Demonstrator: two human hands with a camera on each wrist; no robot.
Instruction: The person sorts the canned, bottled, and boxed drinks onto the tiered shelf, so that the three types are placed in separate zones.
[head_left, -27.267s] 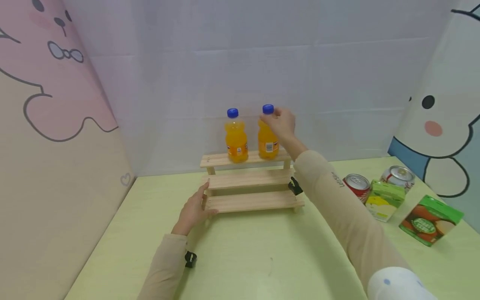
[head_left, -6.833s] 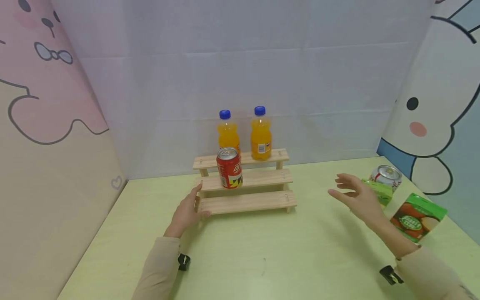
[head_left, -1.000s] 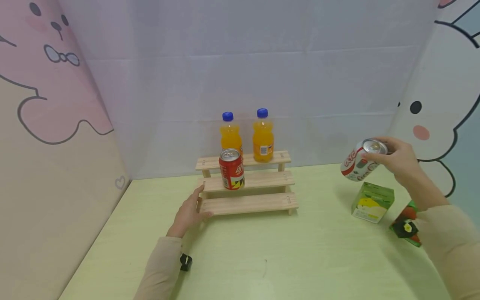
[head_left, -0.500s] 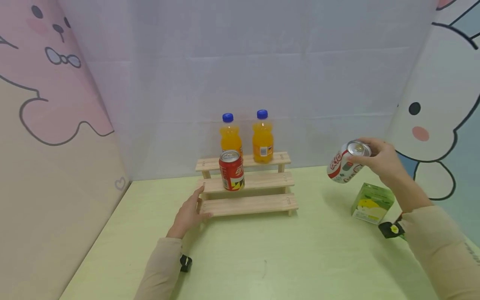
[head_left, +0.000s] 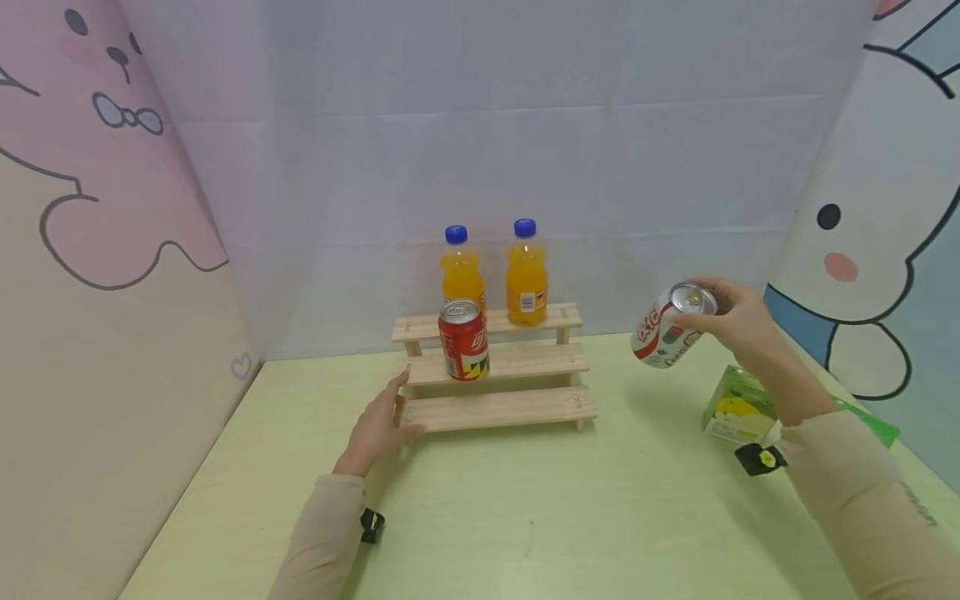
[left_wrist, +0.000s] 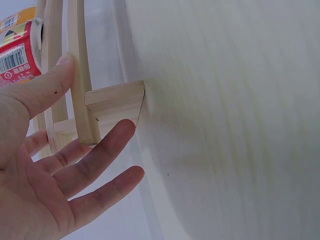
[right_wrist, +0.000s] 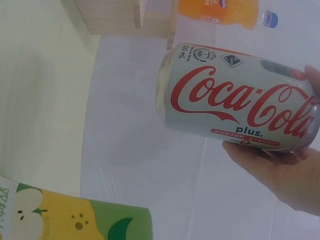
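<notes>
My right hand (head_left: 738, 321) grips a silver-white Coca-Cola can (head_left: 671, 327) near its top, tilted and raised over the table. In the right wrist view the can (right_wrist: 235, 100) shows its red lettering. My left hand (head_left: 375, 427) holds the left end of a three-tier wooden rack (head_left: 498, 407). In the left wrist view its thumb lies against the lowest plank (left_wrist: 80, 85), with fingers spread around the plank's end. A red can (head_left: 463, 342) stands on the middle tier. Two orange soda bottles (head_left: 527, 283) with blue caps stand on the top tier, the left one partly hidden by the red can.
Below my right hand stands a green-and-yellow juice box (head_left: 738, 408). Another green carton (head_left: 870, 421) is mostly hidden behind the right sleeve. A pale cloth backdrop (head_left: 375, 167) rises behind the rack, and cartoon-printed panels flank the table (head_left: 480, 508).
Earlier, the red can came onto the middle tier and my right hand let go of a bottle. Over the last second it has carried the silver-white can left; the left hand stays put.
</notes>
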